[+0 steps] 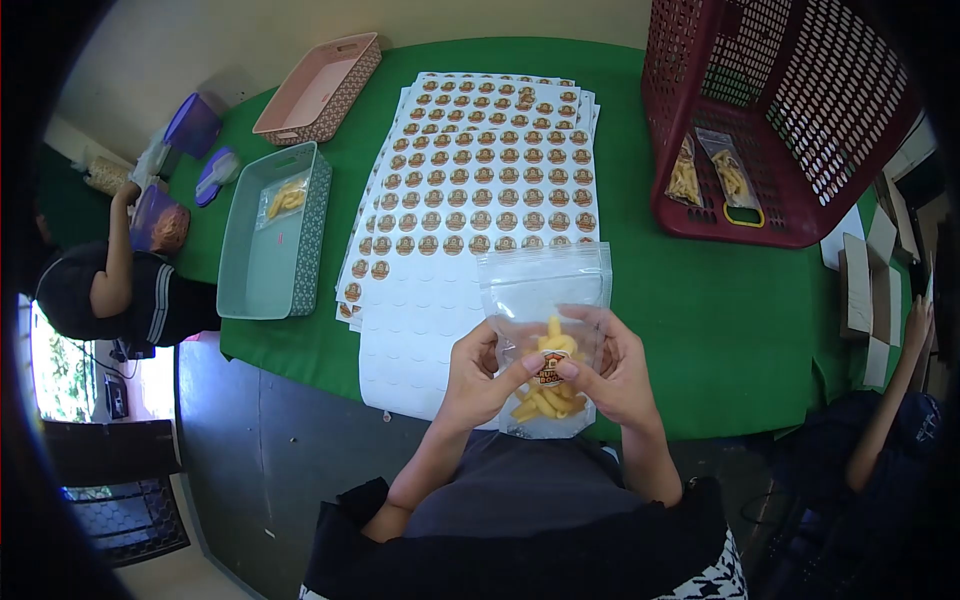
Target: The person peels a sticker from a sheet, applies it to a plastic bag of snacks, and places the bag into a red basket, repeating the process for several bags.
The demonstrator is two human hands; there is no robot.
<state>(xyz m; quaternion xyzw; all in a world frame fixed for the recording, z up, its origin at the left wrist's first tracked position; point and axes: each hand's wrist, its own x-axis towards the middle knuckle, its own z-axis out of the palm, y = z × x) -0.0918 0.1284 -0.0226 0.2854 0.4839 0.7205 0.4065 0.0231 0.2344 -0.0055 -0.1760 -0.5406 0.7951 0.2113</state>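
Observation:
A clear zip pouch of yellow snack sticks [545, 400] is held upright in front of me, over the near table edge. My left hand [487, 370] grips its left side and my right hand [618, 372] its right side. Both thumbs press on a round brown sticker [553, 368] on the pouch front. Beyond the pouch lie stacked sheets of round stickers [480, 180]; the near rows of the top sheet are bare backing.
On the green table [690, 340] stand a mint basket [245, 270] holding one pouch, a pink basket [345, 95], and a maroon crate [740, 230] with two filled pouches. A person [110, 285] is at left, another person's arm [890, 400] at right beside a cardboard box [868, 290].

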